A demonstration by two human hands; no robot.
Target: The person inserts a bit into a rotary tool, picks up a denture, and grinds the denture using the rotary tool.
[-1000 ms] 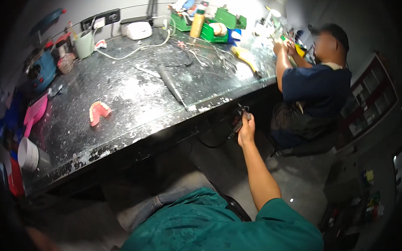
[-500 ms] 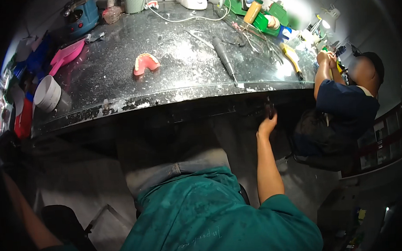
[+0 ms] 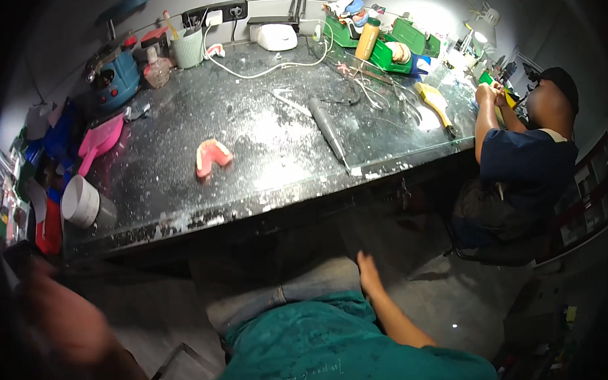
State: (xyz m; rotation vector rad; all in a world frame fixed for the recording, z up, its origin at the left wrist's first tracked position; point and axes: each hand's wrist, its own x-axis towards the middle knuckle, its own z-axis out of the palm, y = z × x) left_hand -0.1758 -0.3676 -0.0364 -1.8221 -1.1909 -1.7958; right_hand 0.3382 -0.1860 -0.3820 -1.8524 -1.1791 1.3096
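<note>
My left hand (image 3: pixel 66 309) is a motion blur at the lower left, close to a dark object (image 3: pixel 22 255) I cannot make out; its fingers are unclear. My right hand (image 3: pixel 368 271) is low beside my thigh, below the bench edge, fingers loosely extended with nothing visible in them. On the speckled black bench (image 3: pixel 174 114) sits a pink denture (image 3: pixel 212 156) with pale teeth. Right of it lies a grey pen-shaped handpiece (image 3: pixel 327 127), tip toward the front edge. A pink scoop (image 3: pixel 103 138) and a white tub (image 3: pixel 79 203) stand at the left.
A blue machine (image 3: pixel 115 83), a cup of tools (image 3: pixel 188 52), cables and green boxes (image 3: pixel 388 54) line the back. A yellow-handled brush (image 3: pixel 431 102) lies at the right. A co-worker (image 3: pixel 520 155) sits at the right end, hands near a lamp (image 3: pixel 482 29).
My right hand has left the dark tool below the bench edge and dropped toward my thigh. My left arm has risen at the lower left. The camera view has shifted.
</note>
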